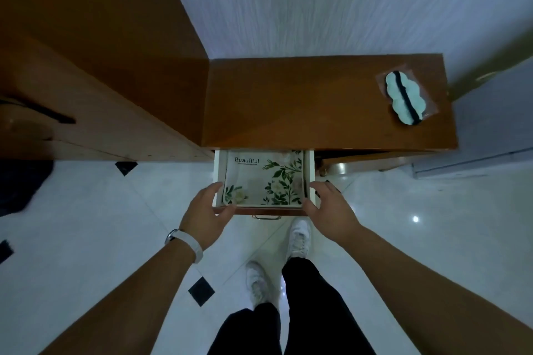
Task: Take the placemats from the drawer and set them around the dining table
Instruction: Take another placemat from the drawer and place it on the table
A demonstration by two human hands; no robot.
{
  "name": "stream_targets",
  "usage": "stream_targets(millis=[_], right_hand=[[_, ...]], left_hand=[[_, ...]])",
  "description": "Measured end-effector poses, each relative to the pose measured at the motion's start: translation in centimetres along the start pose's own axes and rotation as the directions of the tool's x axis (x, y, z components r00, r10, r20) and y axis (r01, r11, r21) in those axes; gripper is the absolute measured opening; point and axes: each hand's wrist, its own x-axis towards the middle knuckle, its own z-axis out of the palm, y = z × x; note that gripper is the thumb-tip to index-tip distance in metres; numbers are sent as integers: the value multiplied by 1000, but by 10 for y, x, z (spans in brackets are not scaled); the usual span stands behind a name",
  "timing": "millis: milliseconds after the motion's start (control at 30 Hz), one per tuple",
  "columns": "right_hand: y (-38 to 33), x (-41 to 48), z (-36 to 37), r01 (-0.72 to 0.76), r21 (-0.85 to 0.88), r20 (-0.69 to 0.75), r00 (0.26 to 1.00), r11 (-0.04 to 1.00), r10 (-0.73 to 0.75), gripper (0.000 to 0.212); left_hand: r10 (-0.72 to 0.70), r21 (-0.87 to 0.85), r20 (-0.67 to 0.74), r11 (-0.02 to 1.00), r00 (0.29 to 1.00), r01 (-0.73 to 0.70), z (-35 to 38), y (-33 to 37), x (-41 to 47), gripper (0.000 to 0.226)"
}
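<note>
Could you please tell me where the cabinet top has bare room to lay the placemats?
The cabinet top is bare from its left edge by the tall wardrobe across to the bagged cloth item at the right side. The drawer is crowded: placemats nearly fill it wall to wall, left hand and right hand at its front corners.

Glossy floor tiles [403, 239], wooden cabinet [317, 101]
</note>
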Motion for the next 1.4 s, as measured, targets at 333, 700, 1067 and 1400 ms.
stream_targets(millis=[333,700,1067,1400], right_hand=[[44,82,35,-65,-9,122,990,998,65,53],[81,148,123,-172,24,160,973,985,166,63],[101,184,169,-502,-3,185,850,865,494,74],[116,211,180,-639,49,246,753,768,611,82]], left_hand=[[-127,14,65,992,990,126,58,-19,107,57],[-417,-198,135,878,899,437,126,-114,176,62],[-495,-143,131,848,859,510,149,-150,213,81],[-513,-62,215,842,831,535,159,-162,228,81]])
